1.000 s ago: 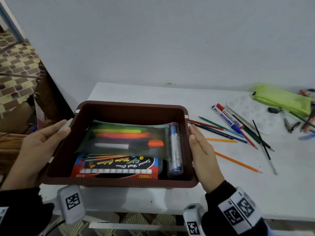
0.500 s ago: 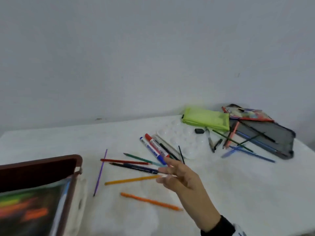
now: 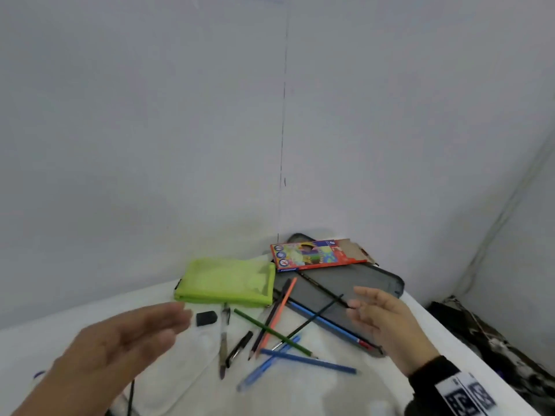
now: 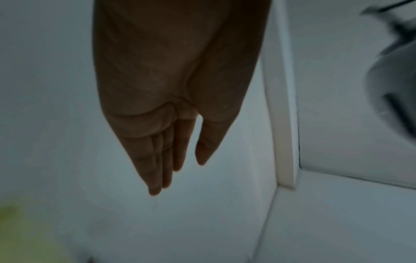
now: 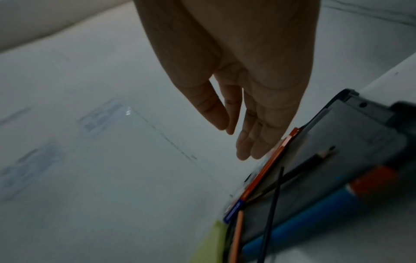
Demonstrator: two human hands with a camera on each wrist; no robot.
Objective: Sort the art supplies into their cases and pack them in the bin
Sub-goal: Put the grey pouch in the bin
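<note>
Left hand (image 3: 120,346): nearest, low on the left above the white surface (image 3: 300,394); blurred, fingers straight and together, holding nothing.
Right hand (image 3: 387,322): low on the right, palm turned inward, fingers loosely spread, empty; its fingertips hang over the near edge of the grey case (image 3: 360,283).
Loose pencils and pens: crossed in a heap between the hands, among them a blue pencil (image 3: 309,360), a green pencil (image 3: 270,331), an orange pencil (image 3: 277,315) and a black pen (image 3: 238,348).
Eraser (image 3: 206,318): small, black, just beyond the left fingertips.
Green pouch (image 3: 225,286): flat behind the eraser, touching the grey case on its right.
Grey case: open and flat in the corner; several pencils lie across it.
Pencil box (image 3: 315,255): colourful card box, farthest back, resting on the case by the wall.
</note>
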